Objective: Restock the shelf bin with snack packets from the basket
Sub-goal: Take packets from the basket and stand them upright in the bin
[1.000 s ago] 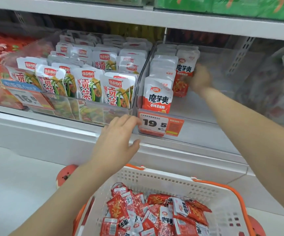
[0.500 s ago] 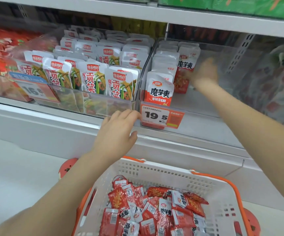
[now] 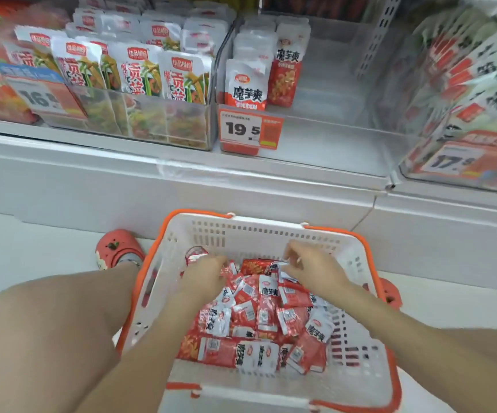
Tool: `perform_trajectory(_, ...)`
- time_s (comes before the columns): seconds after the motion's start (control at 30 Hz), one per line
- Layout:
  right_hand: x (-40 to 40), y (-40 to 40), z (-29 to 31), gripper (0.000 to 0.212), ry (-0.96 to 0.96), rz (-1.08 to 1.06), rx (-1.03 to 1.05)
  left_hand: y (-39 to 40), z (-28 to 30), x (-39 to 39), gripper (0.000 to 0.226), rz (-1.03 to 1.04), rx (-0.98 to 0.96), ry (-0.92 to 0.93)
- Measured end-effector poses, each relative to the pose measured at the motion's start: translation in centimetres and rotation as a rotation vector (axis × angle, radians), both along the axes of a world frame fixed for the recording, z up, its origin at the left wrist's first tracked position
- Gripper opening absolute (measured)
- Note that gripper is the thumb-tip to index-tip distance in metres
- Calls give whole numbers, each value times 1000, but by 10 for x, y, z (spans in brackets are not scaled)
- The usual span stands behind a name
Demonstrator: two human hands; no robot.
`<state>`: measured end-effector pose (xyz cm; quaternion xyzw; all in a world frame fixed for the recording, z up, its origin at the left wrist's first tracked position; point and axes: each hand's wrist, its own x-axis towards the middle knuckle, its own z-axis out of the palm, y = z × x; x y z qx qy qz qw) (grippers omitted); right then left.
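Your left hand [image 3: 204,277] and right hand [image 3: 309,271] reach into the snack packets [image 3: 259,320] piled beneath them in the basket [image 3: 357,380]; whether either grips one, you cannot tell. Pickup step: secure packets, then lift toward the shelf bin [image 3: 324,93] above.

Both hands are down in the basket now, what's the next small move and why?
Probably close the right hand and left hand on a few red packets and lift them: both sit on the pile, and the shelf bin is mostly bare.
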<state>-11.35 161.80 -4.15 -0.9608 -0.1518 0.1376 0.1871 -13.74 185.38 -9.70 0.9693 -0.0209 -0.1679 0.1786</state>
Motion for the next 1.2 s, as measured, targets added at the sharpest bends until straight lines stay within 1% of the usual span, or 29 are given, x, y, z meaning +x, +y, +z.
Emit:
perform_trajectory(0.07, -15, -4, -42, 15, 195, 29, -69, 6, -20, -14, 38, 5, 49, 93)
perform_trajectory(0.13, -31, -3, -77, 23, 357, 30, -81, 10, -36, -25, 40, -9, 94, 144)
perform_trajectory(0.23, -51, 10, -118, 39, 517, 46, -91, 15, -55, -32, 44, -19, 123, 183)
perform_trajectory(0.33, -56, 33, -146, 56, 578, 65, -47, 17, -70, -31, 51, -5, 122, 193)
perform_trajectory(0.43, -45, 65, -161, 68, 583, -18, 90, 21, -82, -26, 56, 65, 69, 193)
perform_trajectory(0.5, -32, 89, -168, 72, 592, -112, 179, 26, -88, -25, 52, 120, 47, 243)
perform_trajectory(0.6, -14, 121, -180, 92, 639, -224, 241, 39, -95, -26, 42, 132, 76, 340)
perform_trajectory(0.63, -9, 129, -183, 96, 644, -266, 248, 43, -97, -28, 40, 144, 78, 359)
perform_trajectory(0.67, -4, 136, -187, 95, 636, -331, 266, 46, -98, -28, 40, 170, 77, 377)
perform_trajectory(0.73, 5, 146, -191, 80, 630, -458, 348, 50, -101, -28, 41, 241, 39, 378)
perform_trajectory(0.8, 11, 153, -193, 62, 642, -449, 352, 52, -105, -27, 44, 307, -21, 360)
perform_trajectory(0.83, 12, 156, -192, 51, 652, -411, 352, 51, -105, -27, 47, 330, -45, 370)
perform_trajectory(0.87, 13, 158, -195, 35, 656, -386, 344, 51, -105, -26, 50, 347, -65, 382)
perform_trajectory(0.9, 13, 158, -196, 12, 643, -368, 348, 50, -104, -25, 50, 363, -79, 393)
perform_trajectory(0.93, 14, 158, -197, 15, 639, -369, 352, 50, -103, -24, 50, 377, -89, 389)
perform_trajectory(0.97, 14, 157, -199, 25, 627, -377, 375, 49, -102, -22, 48, 392, -97, 376)
perform_trajectory(1.0, 16, 154, -199, 20, 623, -395, 384, 48, -99, -21, 47, 413, -110, 343)
perform_trajectory(1.03, 18, 150, -194, 10, 597, -399, 401, 47, -96, -19, 44, 450, -135, 304)
perform_trajectory(1.07, 21, 146, -189, 14, 572, -399, 423, 45, -94, -17, 40, 510, -177, 256)
perform_trajectory(1.13, 29, 134, -172, 16, 532, -419, 494, 40, -86, -12, 30, 678, -332, 159)
perform_trajectory(1.17, 33, 126, -163, 17, 517, -415, 516, 36, -80, -8, 30, 766, -453, 147)
perform_trajectory(1.2, 38, 118, -150, 19, 504, -395, 526, 32, -72, -3, 34, 838, -616, 180)
